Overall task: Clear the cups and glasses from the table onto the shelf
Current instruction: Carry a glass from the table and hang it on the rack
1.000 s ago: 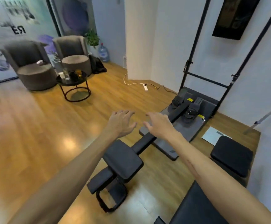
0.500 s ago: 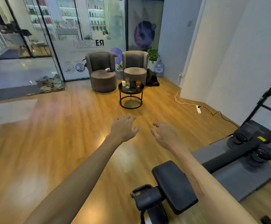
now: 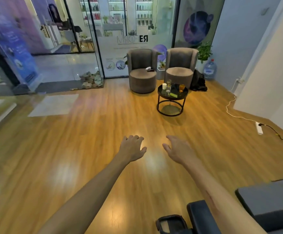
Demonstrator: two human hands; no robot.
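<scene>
My left hand (image 3: pixel 132 148) and right hand (image 3: pixel 179 150) are stretched out in front of me over the wooden floor (image 3: pixel 86 149), both empty, the fingers loose and slightly spread, grasping nothing. The floor is glossy, with bright patches of reflected light.

Well ahead of my hands stands the small round black counter (image 3: pixel 161 95) on its ring-shaped metal frame. On it I see a white cup (image 3: pixel 164 86), a clear glass (image 3: pixel 168 88) just beside it, another clear glass (image 3: pixel 169 82) behind, and a glass of amber drink (image 3: pixel 181 88) toward the right edge. A flat green thing (image 3: pixel 173 94) lies near the front edge; I cannot tell what it is.

Behind the counter are two grey armchairs (image 3: pixel 142 71), with a potted plant (image 3: pixel 204 51) and a large water bottle (image 3: pixel 209 69) in the right corner. A dark bag (image 3: pixel 198 83) sits on the floor beside the right armchair. A glass wall (image 3: pixel 70 48) closes the far side of the room, and shelves of bottles show through it. A white cable (image 3: pixel 230 107) runs along the right wall to a power strip (image 3: pixel 259 128). Black padded equipment (image 3: pixel 263 200) fills the lower right corner.
</scene>
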